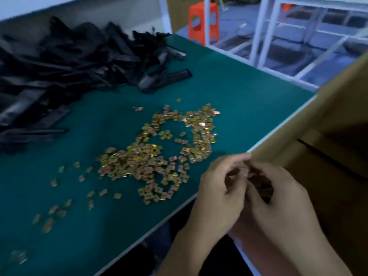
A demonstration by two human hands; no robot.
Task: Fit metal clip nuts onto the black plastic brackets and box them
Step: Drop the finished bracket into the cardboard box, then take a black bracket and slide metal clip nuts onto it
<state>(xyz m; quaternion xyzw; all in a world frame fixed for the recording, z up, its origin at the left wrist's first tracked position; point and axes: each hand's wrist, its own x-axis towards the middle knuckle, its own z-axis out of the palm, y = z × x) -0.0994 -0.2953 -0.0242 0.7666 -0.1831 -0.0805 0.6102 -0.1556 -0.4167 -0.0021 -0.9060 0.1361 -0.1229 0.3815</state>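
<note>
Right grip (282,200), at 4 o'clock just past the near edge, is curled round a handful of clip nuts (262,189). Left grip (219,188) touches it fingertip to fingertip, fingers bent toward that handful, but blur hides whether it is pinching a nut. Neither holds a bracket.

Across most of the view runs the green surface (229,86). A cardboard box (328,116) stands against its edge at 3 o'clock; the inside is dark, so I cannot tell what it holds. At 10 o'clock lies a big heap of black brackets (69,66), a few strays at its fringe, none showing a metal clip as far as the blur allows. Loose clip nuts (159,152) spread over the middle and trail off toward 8 o'clock.

By my reading the work is at nut-gathering. With the heap this large and the nuts this many, nearly all the fitting and boxing looks to be still ahead.
</note>
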